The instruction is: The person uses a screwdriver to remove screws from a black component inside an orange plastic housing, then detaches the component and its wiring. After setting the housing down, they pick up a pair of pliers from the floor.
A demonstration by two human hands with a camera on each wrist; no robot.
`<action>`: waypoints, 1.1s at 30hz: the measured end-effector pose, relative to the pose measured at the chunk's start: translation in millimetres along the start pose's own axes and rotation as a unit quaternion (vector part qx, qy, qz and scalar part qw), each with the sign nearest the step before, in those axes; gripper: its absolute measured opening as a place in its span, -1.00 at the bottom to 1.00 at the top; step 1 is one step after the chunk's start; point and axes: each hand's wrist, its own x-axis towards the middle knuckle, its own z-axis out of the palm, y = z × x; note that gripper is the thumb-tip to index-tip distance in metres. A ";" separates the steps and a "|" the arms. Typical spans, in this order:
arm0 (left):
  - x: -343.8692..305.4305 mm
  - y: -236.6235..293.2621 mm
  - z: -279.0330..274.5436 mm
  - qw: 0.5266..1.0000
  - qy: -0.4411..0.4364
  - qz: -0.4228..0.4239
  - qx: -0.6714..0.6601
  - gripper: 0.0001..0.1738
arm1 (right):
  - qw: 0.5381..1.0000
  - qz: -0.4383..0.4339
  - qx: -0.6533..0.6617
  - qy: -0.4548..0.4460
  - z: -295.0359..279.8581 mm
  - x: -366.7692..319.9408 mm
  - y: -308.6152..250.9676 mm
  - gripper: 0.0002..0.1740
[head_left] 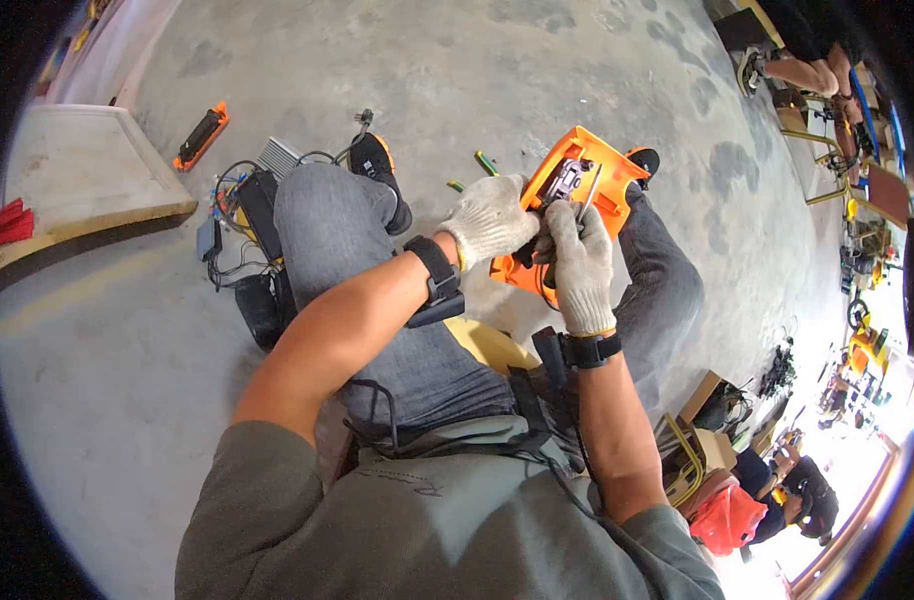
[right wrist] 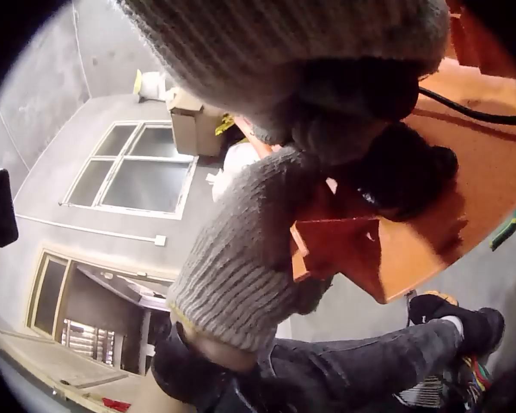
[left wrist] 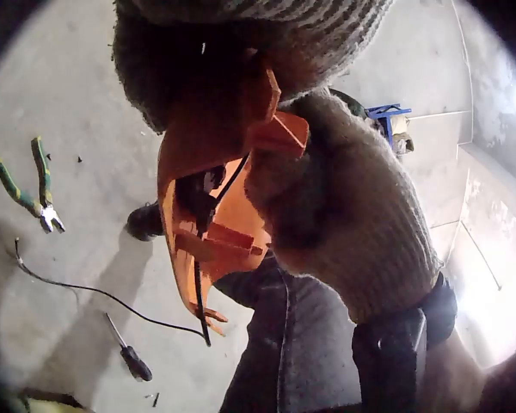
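An orange plastic housing [head_left: 609, 160] sits tilted between the knees, its hollow inside facing up. My gloved left hand [head_left: 492, 218] grips its near left edge. Inside the shell lies a small metal mechanism [head_left: 569, 180]. My gloved right hand [head_left: 584, 265] is curled over the inside, pinching what looks like a thin metal rod [head_left: 594, 186] that points away from me. In the right wrist view, a dark rounded part [right wrist: 404, 172] shows beside the fingers, which partly hide it. A black cable [left wrist: 198, 292] runs out of the housing toward the floor.
Green-handled pliers [left wrist: 43, 202] and a screwdriver [left wrist: 131, 353] lie on the concrete floor. Left of my leg are a tangle of wires and a black box [head_left: 264, 212], an orange-and-black piece [head_left: 202, 135] and a pale panel [head_left: 87, 165]. Other people and clutter stand at the right.
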 end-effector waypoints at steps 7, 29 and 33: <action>-1.5 0.7 0.2 1.000 0.004 0.008 -0.012 -0.59 | 0.997 0.054 0.045 -0.021 -11.1 -3.6 -2.6 -0.74; -2.9 3.3 4.2 0.997 0.072 0.030 0.002 -0.64 | 0.998 0.047 -0.034 -0.008 -5.8 -2.0 -10.2 -0.71; -1.2 3.6 2.2 0.997 0.078 0.020 -0.017 -0.61 | 0.999 0.046 0.007 -0.013 -7.3 -1.7 -8.2 -0.66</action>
